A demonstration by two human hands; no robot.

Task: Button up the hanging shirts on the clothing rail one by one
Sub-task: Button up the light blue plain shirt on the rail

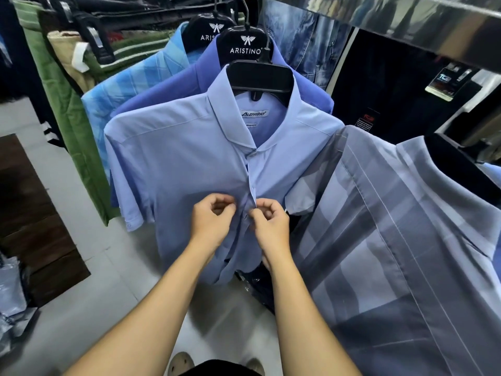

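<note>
A light blue short-sleeved shirt [184,158] hangs on a black hanger [260,77] in front of me. Its collar and upper placket are closed, with two buttons showing above my hands. My left hand [214,218] pinches the left front edge at mid-chest, fingers curled. My right hand [268,221] pinches the right placket edge beside it, thumb and fingers pressed on the fabric at a button. Below my hands the shirt front hangs apart.
A darker blue shirt [173,88] and a light blue check shirt [130,80] hang behind on Aristino hangers. A grey striped shirt [393,226] hangs close at the right. Green garments [62,104] hang at the left. The metal rail [406,20] runs overhead at the upper right. Tiled floor lies below.
</note>
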